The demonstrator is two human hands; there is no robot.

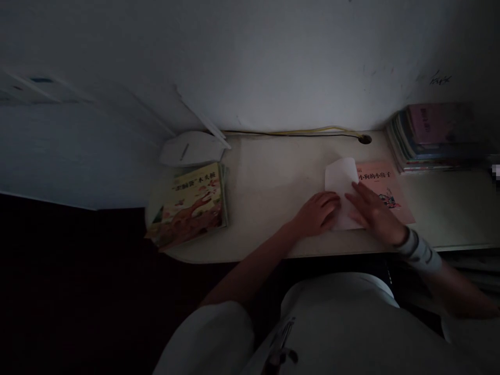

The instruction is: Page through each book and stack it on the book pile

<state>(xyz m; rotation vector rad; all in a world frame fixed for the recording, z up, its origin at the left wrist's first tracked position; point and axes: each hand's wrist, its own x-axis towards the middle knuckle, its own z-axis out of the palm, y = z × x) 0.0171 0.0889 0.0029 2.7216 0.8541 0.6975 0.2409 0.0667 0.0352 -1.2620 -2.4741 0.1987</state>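
A thin booklet with a pink title page (386, 179) lies on the desk, its print showing dark characters and a small picture. To its left, a blank white leaf (340, 174) is folded over, its upper corner angled. My left hand (321, 212) is at the leaf's left edge, fingers together and bent over that edge; its thumb is hard to make out. Across the fold rests my right hand (377, 212), fingers stretched out over the white leaf and the pink page, slightly blurred. A grey band (420, 250) circles my right wrist.
On the left, picture books (191, 203) are stacked at the desk's (269, 182) rounded end, before a white router (191, 148) with antennas. A yellow cable (304, 130) runs along the wall to a cable hole (365, 139). More books (441, 125) are piled at the back right.
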